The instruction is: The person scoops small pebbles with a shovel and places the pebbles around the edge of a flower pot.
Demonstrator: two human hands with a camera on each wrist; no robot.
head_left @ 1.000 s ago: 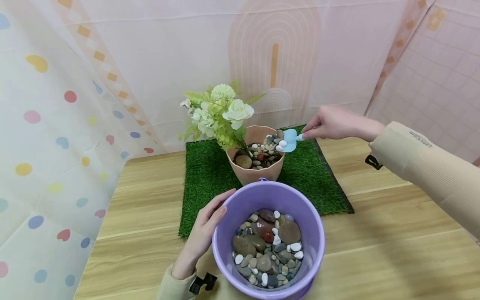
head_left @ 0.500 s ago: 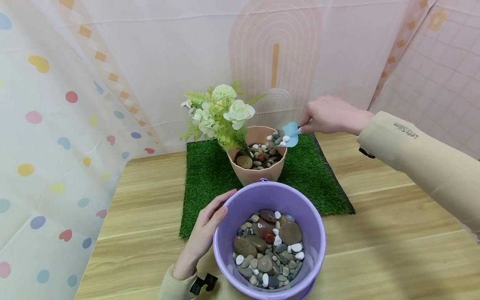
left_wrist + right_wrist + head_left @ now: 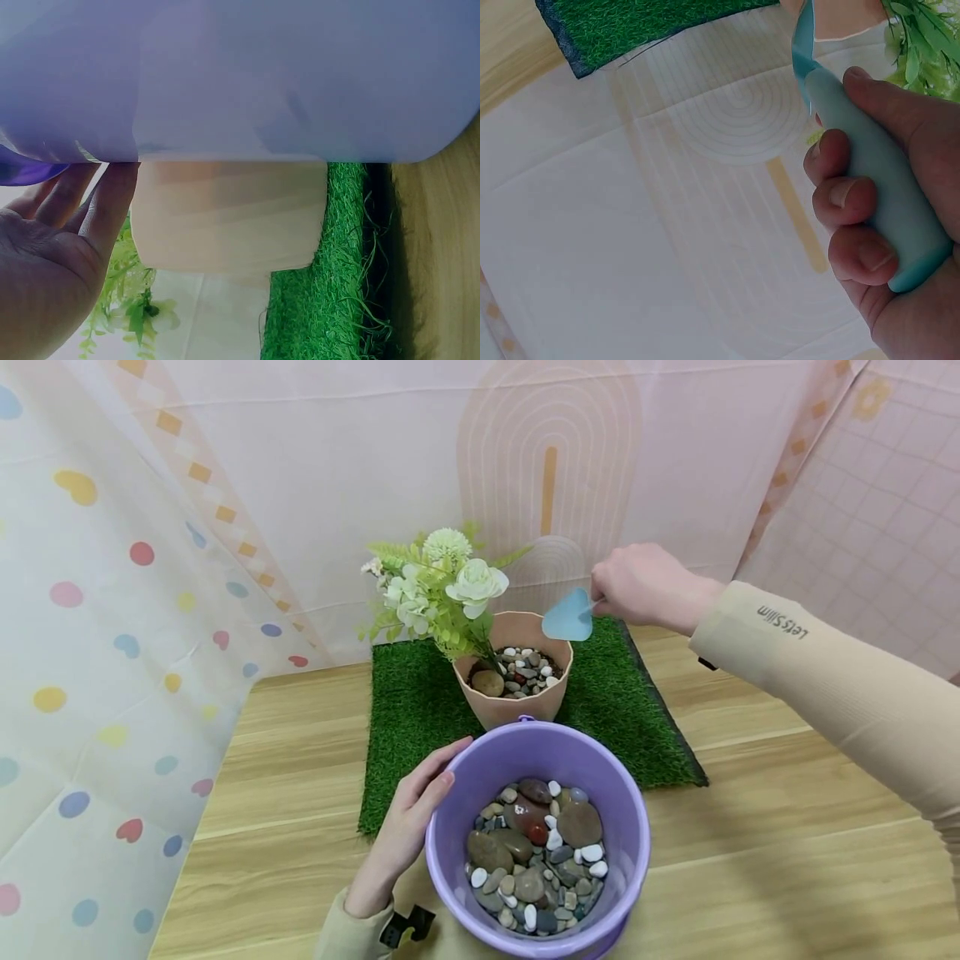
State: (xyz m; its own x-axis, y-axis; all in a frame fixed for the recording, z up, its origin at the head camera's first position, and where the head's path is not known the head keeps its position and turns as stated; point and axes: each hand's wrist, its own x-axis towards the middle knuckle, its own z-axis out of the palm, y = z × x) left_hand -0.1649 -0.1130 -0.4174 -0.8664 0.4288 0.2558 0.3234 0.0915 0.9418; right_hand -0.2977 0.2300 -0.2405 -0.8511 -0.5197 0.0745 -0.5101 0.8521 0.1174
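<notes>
My right hand (image 3: 637, 583) grips the pale handle (image 3: 881, 176) of a small light-blue trowel (image 3: 570, 616), fingers curled round it. The trowel's blade is tipped over the right rim of a terracotta-coloured flowerpot (image 3: 510, 708), and no stones show on it. Inside the pot, pebbles (image 3: 528, 670) lie round the stems of white and green artificial flowers (image 3: 442, 585). My left hand (image 3: 408, 814) rests against the left side of a purple bucket (image 3: 633, 793), fingers extended along its outer wall. River stones (image 3: 528, 885) of mixed sizes cover the bucket's bottom.
Under the pot lies a square of artificial grass (image 3: 405, 727) on the wooden table (image 3: 285, 810). The bucket stands in front of the pot, close to it. Patterned cloth (image 3: 337, 460) hangs behind and along the sides.
My right hand has turned over and tilted the trowel down; the pebbles on its blade have dropped into the pot. My left hand and the bucket have stayed put.
</notes>
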